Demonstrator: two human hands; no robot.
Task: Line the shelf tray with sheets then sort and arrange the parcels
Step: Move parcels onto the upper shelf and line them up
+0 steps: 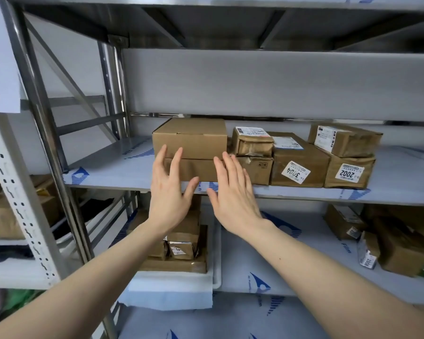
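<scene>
Head view, the only one I have: both my hands are raised in front of the big plain carton (190, 138), which I will use as my landmark. It sits on the middle shelf (113, 172), stacked on a second plain box (194, 170). My left hand (170, 192) has its fingers spread and nearly straight, the tips lying over the seam between the two boxes; whether they press the cardboard I cannot tell. My right hand (233, 192) is likewise flat with straight fingers, its tips at the carton's lower right corner. Neither hand grips anything.

Right of the carton stand two small taped parcels (252, 145), one on the other, then a box labelled 3004 (300, 165), then a box labelled 2002 (350, 172) with another labelled parcel (345, 139) on top. Below the carton, a white tray (217, 265) lined with a pale sheet (169, 293) holds more parcels (181, 248), partly hidden by my left wrist. Further parcels (397, 243) lie below and to the right, blurred and cut off at the frame edge. A steel upright (42, 104) stands left of the carton. Most label print is too small to read.
</scene>
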